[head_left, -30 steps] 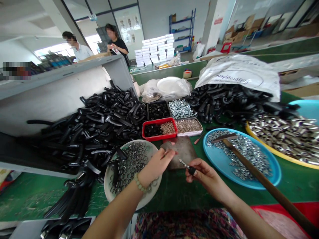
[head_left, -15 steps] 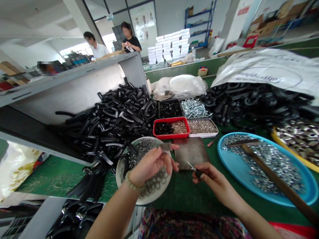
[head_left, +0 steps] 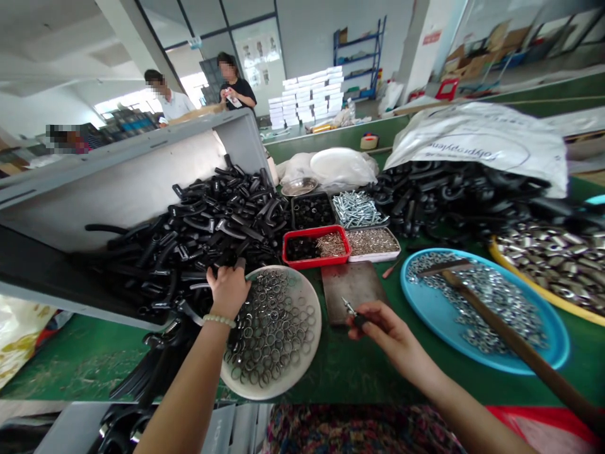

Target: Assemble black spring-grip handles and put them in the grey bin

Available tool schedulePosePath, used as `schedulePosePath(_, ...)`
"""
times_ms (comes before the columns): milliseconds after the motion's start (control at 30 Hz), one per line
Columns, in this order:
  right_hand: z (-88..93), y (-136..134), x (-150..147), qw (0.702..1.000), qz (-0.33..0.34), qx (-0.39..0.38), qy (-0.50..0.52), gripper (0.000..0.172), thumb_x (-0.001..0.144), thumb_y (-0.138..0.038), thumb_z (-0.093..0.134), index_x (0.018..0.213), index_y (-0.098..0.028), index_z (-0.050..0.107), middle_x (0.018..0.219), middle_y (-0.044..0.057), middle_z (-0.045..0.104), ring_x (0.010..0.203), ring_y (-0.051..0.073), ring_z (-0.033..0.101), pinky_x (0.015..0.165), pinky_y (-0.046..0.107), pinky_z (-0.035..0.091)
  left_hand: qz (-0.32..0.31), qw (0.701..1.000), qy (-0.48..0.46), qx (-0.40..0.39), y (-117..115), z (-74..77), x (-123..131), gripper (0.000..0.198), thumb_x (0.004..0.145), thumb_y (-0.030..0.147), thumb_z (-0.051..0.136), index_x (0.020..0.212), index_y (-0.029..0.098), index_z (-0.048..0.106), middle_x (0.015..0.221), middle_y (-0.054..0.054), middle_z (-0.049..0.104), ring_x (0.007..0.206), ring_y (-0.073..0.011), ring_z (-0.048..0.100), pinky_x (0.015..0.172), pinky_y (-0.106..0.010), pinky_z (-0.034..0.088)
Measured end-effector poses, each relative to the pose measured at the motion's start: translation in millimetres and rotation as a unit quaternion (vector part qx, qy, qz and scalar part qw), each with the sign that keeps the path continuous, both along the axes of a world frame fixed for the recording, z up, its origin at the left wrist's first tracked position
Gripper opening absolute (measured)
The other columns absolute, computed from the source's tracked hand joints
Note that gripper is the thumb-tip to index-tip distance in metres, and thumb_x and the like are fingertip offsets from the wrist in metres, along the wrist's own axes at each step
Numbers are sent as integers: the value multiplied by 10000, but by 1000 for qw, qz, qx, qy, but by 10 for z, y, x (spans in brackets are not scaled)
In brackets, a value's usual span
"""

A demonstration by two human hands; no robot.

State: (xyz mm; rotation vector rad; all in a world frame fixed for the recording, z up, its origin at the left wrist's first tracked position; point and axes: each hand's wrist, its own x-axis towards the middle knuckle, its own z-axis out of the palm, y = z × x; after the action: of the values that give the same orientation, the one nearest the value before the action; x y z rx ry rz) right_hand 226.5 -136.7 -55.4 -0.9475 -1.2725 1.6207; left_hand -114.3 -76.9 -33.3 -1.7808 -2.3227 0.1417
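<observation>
Two people stand far off, one in a white shirt (head_left: 172,105) and one in a black top (head_left: 236,89), beyond a long green workbench (head_left: 359,372). On the left, a big heap of black plastic fittings (head_left: 203,239) spills from a grey metal bin (head_left: 123,183); on the right, more black fittings (head_left: 454,192) lie under a white sack (head_left: 477,142). Right of centre, a hammer (head_left: 491,312) lies across a blue plate of nuts (head_left: 484,353), its head far and its wooden handle running to the near right. A white plate of metal rings (head_left: 271,334) sits near the left hand (head_left: 227,291), whose fingers, slightly apart, rest on the black fittings just beyond the plate's rim. That arm reaches forward, a beaded bracelet (head_left: 220,320) at the wrist. The right hand (head_left: 392,334), beside a steel plate (head_left: 352,290), pinches a small screw (head_left: 352,313) between thumb and forefinger, its shiny tip pointing far left.
</observation>
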Motion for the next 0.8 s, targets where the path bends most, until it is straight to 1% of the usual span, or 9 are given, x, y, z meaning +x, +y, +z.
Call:
schedulePosePath(167, -19, -55, 57, 1000, 6, 11, 1, 252, 848, -420, 582, 986, -217, 526, 927, 51, 676, 783, 171, 669, 770, 333, 511, 11, 1000, 21, -4, 31, -49, 11, 555, 823, 451, 459, 1270, 126, 513, 1019, -204, 639, 1075, -383, 489, 1010, -609, 75)
schedulePosePath(333, -9, -104, 131, 1000, -1, 8, 3, 273, 827, -436, 602, 990, -223, 550, 904, 42, 666, 790, 185, 668, 769, 345, 511, 36, 999, -28, -21, 89, -98, -104, 458, 826, 385, 453, 1154, 93, 584, 916, -210, 675, 1093, -397, 493, 998, -647, 38)
schedulePosePath(400, 13, -106, 140, 1000, -13, -1, 7, 293, 806, -450, 623, 971, -218, 555, 882, 41, 667, 771, 187, 668, 758, 345, 513, 33, 996, -67, 37, 77, -66, -107, 402, 821, 309, 460, 1139, 97, 583, 908, -194, 668, 1056, -359, 527, 1021, -625, 60)
schedulePosePath(467, 27, -100, 138, 1000, -23, -5, 15, 301, 799, -455, 628, 958, -212, 550, 864, 44, 670, 751, 185, 668, 742, 343, 518, 15, 975, -170, 144, 28, 21, -34, 414, 822, 250, 445, 1206, 117, 529, 990, -167, 638, 1024, -303, 546, 1037, -566, 169)
schedulePosePath(500, 31, -96, 133, 999, -25, -3, 19, 293, 806, -450, 621, 958, -211, 544, 862, 46, 672, 745, 183, 668, 736, 341, 521, 2, 947, -257, 193, -13, 81, 45, 435, 823, 237, 440, 1245, 142, 489, 1020, -140, 618, 986, -268, 559, 1017, -517, 261)
schedulePosePath(567, 38, -91, 117, 1000, -22, 11, 19, 253, 836, -425, 585, 968, -215, 532, 875, 47, 675, 747, 178, 671, 735, 341, 527, -22, 846, -482, 226, -127, 213, 297, 457, 820, 252, 467, 1273, 204, 434, 973, -65, 591, 848, -188, 574, 864, -380, 432)
schedulePosePath(667, 78, -97, 93, 995, -16, 86, -57, 177, 880, -351, 522, 1009, -232, 547, 923, 55, 677, 800, 183, 668, 752, 341, 530, -27, 637, -766, 84, -350, 360, 850, 434, 777, 310, 593, 1186, 246, 463, 773, 26, 524, 623, -97, 512, 576, -216, 428)
schedulePosePath(733, 128, -111, 86, 975, -25, 170, -142, 175, 882, -284, 505, 1037, -247, 576, 944, 61, 679, 849, 195, 654, 776, 341, 522, -4, 537, -843, -14, -483, 382, 1223, 367, 733, 338, 671, 1042, 219, 514, 708, 46, 488, 550, -64, 465, 478, -167, 359)
schedulePosePath(800, 180, -131, 87, 949, -30, 242, -201, 217, 875, -227, 492, 1064, -258, 593, 966, 67, 680, 885, 207, 643, 795, 342, 514, 25, 482, -874, -54, -568, 352, 1512, 400, 696, 331, 719, 1013, 223, 501, 726, 46, 506, 559, -58, 488, 488, -159, 383)
